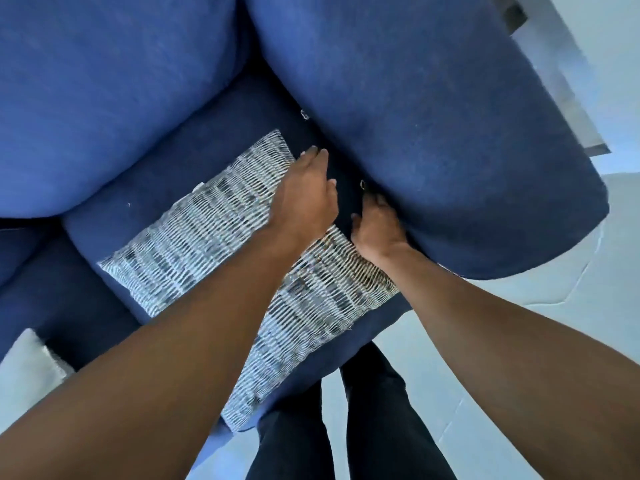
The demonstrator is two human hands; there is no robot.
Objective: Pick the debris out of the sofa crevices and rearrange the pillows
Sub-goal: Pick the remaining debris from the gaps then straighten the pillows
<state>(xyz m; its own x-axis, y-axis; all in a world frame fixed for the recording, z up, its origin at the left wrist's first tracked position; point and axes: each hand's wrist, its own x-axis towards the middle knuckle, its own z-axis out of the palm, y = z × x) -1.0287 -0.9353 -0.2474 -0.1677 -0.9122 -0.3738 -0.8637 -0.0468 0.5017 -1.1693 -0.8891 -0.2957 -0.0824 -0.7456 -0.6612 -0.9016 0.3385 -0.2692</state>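
A blue sofa fills the view, with a seat cushion (194, 168), a back cushion (104, 98) and a padded armrest (433, 116). A grey-and-white woven pillow (207, 244) lies flat on the seat. My left hand (304, 195) rests flat on the pillow's far edge, fingers together, beside the dark crevice between seat and armrest. My right hand (377, 226) reaches into that crevice, its fingertips hidden against the armrest. Two small pale bits of debris sit in the crevice: one (362, 184) just above my right hand, another (305, 114) farther back.
A white pillow corner (27, 368) shows at the lower left. My dark-trousered legs (346, 427) stand on pale floor tiles (485, 341) in front of the sofa. A grey furniture edge (568, 98) lies beyond the armrest.
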